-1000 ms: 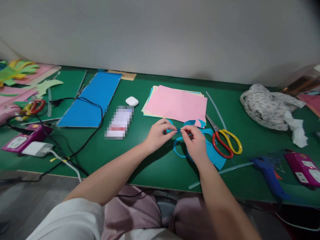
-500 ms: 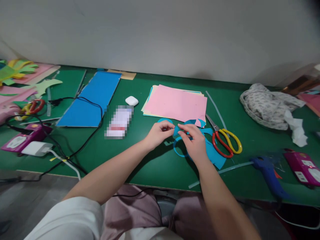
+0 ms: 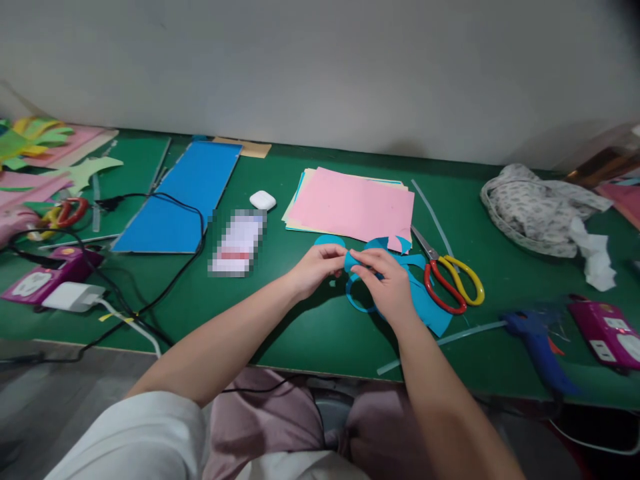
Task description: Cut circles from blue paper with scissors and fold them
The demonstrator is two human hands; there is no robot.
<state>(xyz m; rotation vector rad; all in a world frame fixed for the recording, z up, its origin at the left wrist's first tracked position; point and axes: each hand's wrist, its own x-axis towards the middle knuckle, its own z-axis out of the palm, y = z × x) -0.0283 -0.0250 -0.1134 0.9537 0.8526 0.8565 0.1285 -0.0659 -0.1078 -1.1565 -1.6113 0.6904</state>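
Observation:
Between my two hands is a small piece of blue paper (image 3: 351, 261), curved and partly hidden by the fingers. My left hand (image 3: 320, 267) pinches its left side with thumb and fingertips. From the other side my right hand (image 3: 385, 280) grips it, thumb and index finger closed on it. Cut blue paper scraps (image 3: 431, 308) lie on the table beneath and beside my right hand, one of them ring-shaped. Scissors (image 3: 445, 280) with one red and one yellow handle rest just right of the scraps. Behind my hands lies a stack of coloured paper (image 3: 353, 203), pink on top.
A blue glue gun (image 3: 540, 353) with a clear glue stick lies at right, near a magenta power strip (image 3: 607, 333). On the left are a phone (image 3: 237, 243), a white case (image 3: 263, 200), a blue board (image 3: 183, 197) and a black cable (image 3: 173, 293). Crumpled cloth (image 3: 535, 207) sits far right.
My fingers have closed further around the blue paper piece, and my hands have drawn slightly closer together. The things on the table stay where they were.

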